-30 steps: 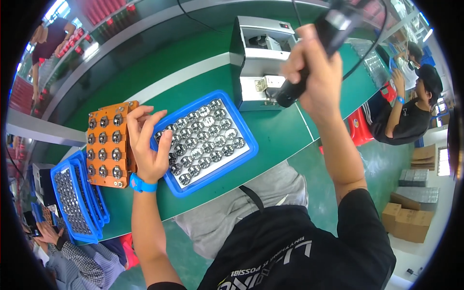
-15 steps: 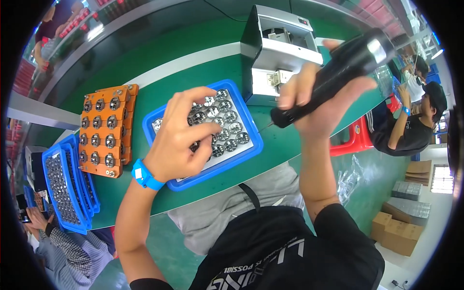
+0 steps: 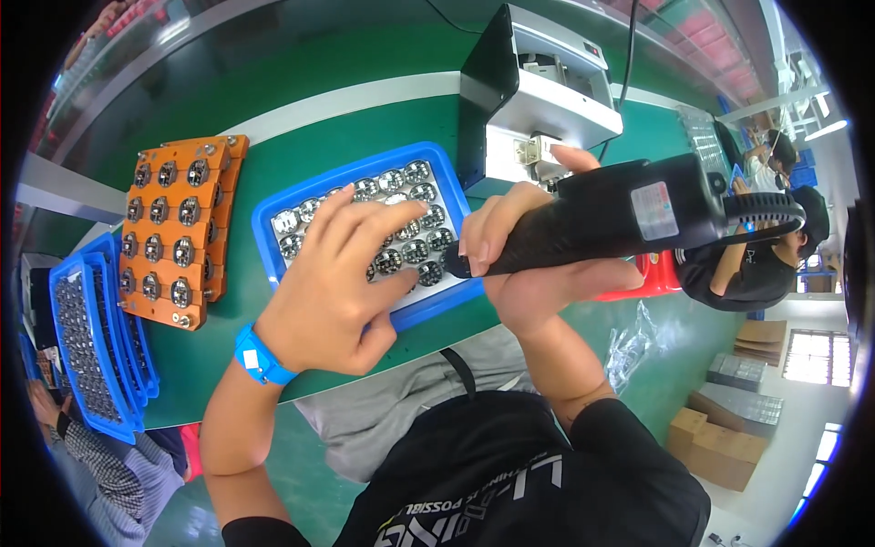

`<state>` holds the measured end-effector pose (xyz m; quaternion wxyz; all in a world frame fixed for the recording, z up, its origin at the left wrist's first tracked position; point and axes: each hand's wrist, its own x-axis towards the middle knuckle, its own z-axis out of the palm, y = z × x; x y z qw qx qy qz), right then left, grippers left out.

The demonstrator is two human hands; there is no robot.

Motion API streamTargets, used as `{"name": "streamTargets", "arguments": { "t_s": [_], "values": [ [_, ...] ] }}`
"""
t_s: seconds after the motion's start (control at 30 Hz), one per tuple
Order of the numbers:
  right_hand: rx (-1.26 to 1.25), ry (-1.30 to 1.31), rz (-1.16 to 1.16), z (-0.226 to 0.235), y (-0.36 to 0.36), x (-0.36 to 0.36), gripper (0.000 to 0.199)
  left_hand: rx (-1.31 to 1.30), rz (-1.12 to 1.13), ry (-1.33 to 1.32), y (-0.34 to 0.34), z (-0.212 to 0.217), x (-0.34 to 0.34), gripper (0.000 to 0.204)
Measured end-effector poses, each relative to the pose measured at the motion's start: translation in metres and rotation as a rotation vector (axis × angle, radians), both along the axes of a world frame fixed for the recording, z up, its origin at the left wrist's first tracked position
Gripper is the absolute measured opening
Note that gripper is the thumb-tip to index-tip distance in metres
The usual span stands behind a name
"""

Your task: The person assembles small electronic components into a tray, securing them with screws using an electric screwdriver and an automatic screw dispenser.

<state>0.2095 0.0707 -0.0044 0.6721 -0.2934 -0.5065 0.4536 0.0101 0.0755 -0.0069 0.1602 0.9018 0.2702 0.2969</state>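
From the head camera, looking down, a bare left hand (image 3: 337, 283) arches over a shallow blue plastic tray (image 3: 436, 306) of round black-and-silver metal modules (image 3: 415, 252) in rows on a white liner; its grip is loose, fingers spread, and whether a fingertip touches a module cannot be told. The bare right hand (image 3: 524, 301) has its grip wrapped round a thick black cylindrical power tool (image 3: 602, 214), which lies nearly level with its narrow end over the tray's right side, near the left hand's fingers. The tray sits on a green tabletop (image 3: 401, 123), between a pair of orange plates (image 3: 171, 230) holding similar modules to the left and a black-and-white metal box-shaped machine (image 3: 556, 114) to the upper right. The likeliest trouble is the tool's end slipping, since it is held at a slant so close to the fingers: it could scratch a module or jab a fingertip. The left palm hides part of the rows, so a sleeve-less wrist or careless knuckle could nudge modules out of line unnoticed. The ribbed black cable (image 3: 775, 205) looping from the tool's back could tug its aim if snagged. As for writing, a pale label (image 3: 654, 210) on the tool is too small to read; large white lettering (image 3: 478, 501) crosses the black shirt, upside down here and partly lost in folds.
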Motion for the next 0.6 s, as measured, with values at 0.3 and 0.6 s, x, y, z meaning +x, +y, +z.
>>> {"name": "streamTargets", "arguments": {
  "t_s": [0.3, 0.6],
  "values": [
    [-0.002, -0.121, -0.075, -0.009, 0.0, -0.011, 0.094, -0.005, -0.033, 0.116, -0.005, -0.008, 0.003, 0.035],
    [-0.038, -0.104, 0.086, -0.001, 0.013, -0.018, 0.079, -0.016, -0.026, 0.109, -0.003, -0.009, 0.007, 0.034]
  ]
}}
